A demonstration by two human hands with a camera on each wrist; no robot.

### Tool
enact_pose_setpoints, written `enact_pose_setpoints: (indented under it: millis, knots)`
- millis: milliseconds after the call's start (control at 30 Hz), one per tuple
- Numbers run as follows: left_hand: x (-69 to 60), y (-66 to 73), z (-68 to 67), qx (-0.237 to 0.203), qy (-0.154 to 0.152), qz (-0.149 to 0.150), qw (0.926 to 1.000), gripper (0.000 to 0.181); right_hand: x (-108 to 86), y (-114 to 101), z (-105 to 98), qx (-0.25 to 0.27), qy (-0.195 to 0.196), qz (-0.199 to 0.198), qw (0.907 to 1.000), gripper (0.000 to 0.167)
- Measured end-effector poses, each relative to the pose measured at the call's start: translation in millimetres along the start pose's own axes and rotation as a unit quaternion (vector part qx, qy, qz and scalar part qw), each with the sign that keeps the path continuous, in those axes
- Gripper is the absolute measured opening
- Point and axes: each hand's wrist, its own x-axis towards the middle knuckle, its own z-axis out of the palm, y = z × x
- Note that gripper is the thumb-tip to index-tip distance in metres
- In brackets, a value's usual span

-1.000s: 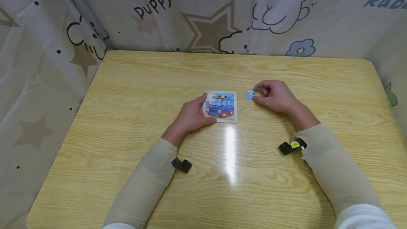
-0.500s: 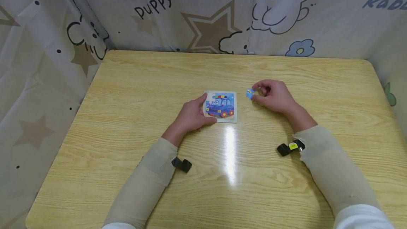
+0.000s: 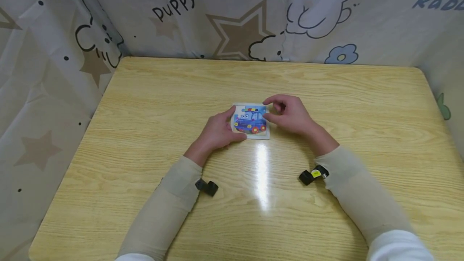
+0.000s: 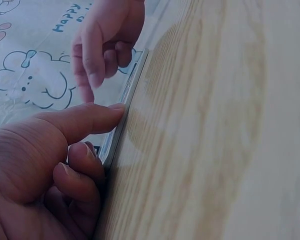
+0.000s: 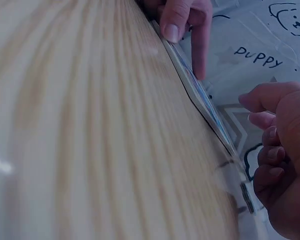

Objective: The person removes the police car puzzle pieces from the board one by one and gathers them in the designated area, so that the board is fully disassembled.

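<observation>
A small square jigsaw puzzle point(image 3: 250, 136) with a blue cartoon car lies flat on the table in the head view. Its upper left part shows a pale gap. My left hand point(image 3: 219, 132) grips the left side, thumb at the near edge and forefinger at the far left corner. Over the puzzle's right side is my right hand point(image 3: 290, 114), thumb and forefinger bent toward each other around a light blue puzzle piece point(image 3: 262, 109), which blends into the picture. In the right wrist view my right fingers point(image 5: 270, 97) show, but the piece cannot be made out.
The light wood table point(image 3: 174, 92) stretches around the puzzle, with a bright glare streak below it. A cloth backdrop point(image 3: 232, 19) with printed animals and stars hangs behind and to the sides. Small black cameras point(image 3: 207, 187) sit on both wrists.
My right hand has moved left, from beside the puzzle to above its right side, bringing the blue piece along. The left hand and the puzzle have stayed put.
</observation>
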Motion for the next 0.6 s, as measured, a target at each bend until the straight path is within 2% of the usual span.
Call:
enact_pose_setpoints:
  millis: [100, 300, 600]
  knots:
    - [0.1, -0.8, -0.7, 0.005, -0.002, 0.001, 1.0000, 0.103, 5.5, -3.0, 8.8, 0.010, -0.012, -0.001, 0.9999, 0.031]
    - [-0.1, -1.5, -2.2, 0.008, -0.003, 0.021, 0.9997, 0.101, 17.2, -5.6, 22.6, 0.018, -0.037, -0.019, 0.9990, 0.036]
    - [-0.9, -1.2, -2.2, 0.011, -0.006, 0.021, 0.9997, 0.100, 28.0, -9.5, 30.3, -0.011, -0.058, -0.037, 0.9976, 0.040]
